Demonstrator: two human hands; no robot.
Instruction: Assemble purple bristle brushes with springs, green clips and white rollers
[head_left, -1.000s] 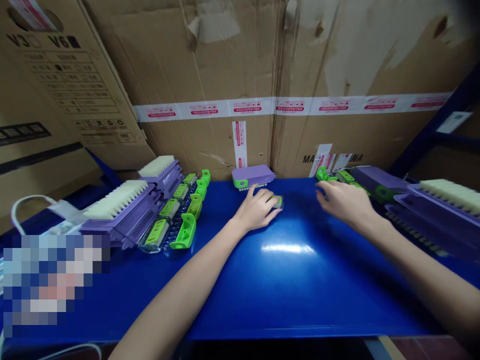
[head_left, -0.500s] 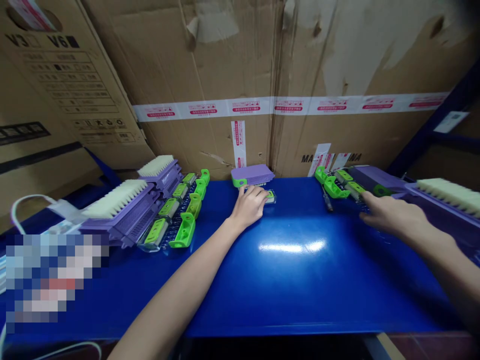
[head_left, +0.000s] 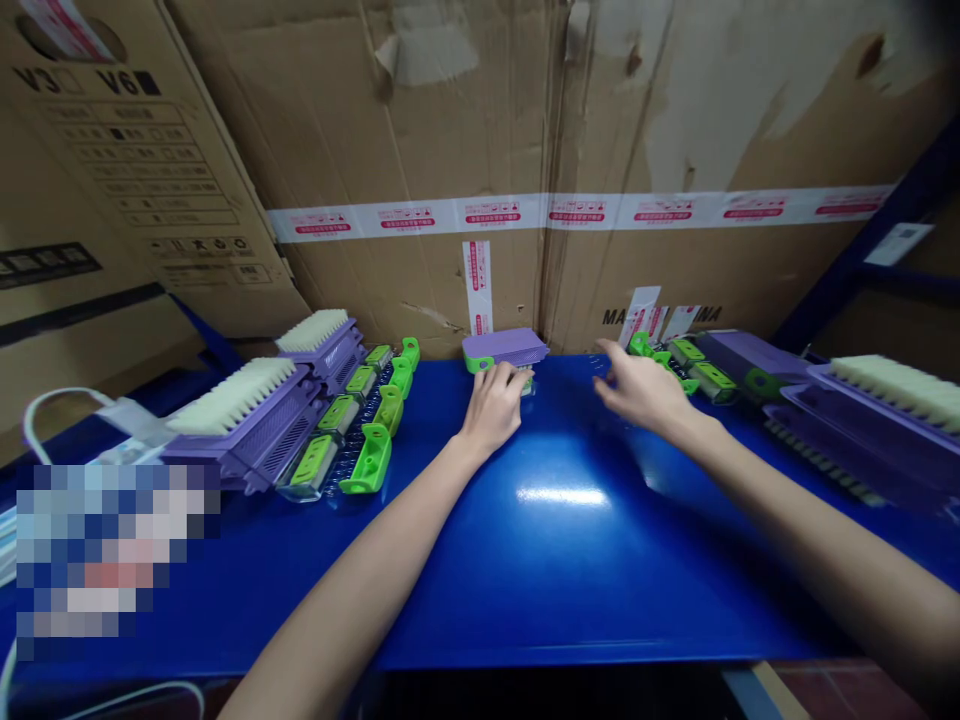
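My left hand (head_left: pixel 493 405) is closed, fingers curled over a small green-topped pale block (head_left: pixel 528 386) in clear wrap; most of the block is hidden by the fingers. Just behind it lies a purple brush (head_left: pixel 506 348) with a green end piece, bristles down. To the right, my right hand (head_left: pixel 646 390) hovers above the blue surface, thumb and index finger apart. Faint clear marks show by its fingertips, too blurred to name. Beyond that hand are green end brackets (head_left: pixel 642 345) and wrapped green-topped blocks (head_left: pixel 711 379), partly covered by it.
On the left, purple brushes (head_left: pixel 259 430) lie bristles up beside a row of wrapped blocks (head_left: pixel 337 415) and green brackets (head_left: pixel 369 460). More purple brushes (head_left: pixel 855 425) lie at right. Cardboard boxes (head_left: pixel 420 130) wall the back of the blue shelf (head_left: pixel 525 600). A white cable (head_left: pixel 45 400) runs at left.
My right hand has moved left, from the wrapped blocks at the right toward the middle. My left hand has shifted slightly, and its fingers now cover more of the small block.
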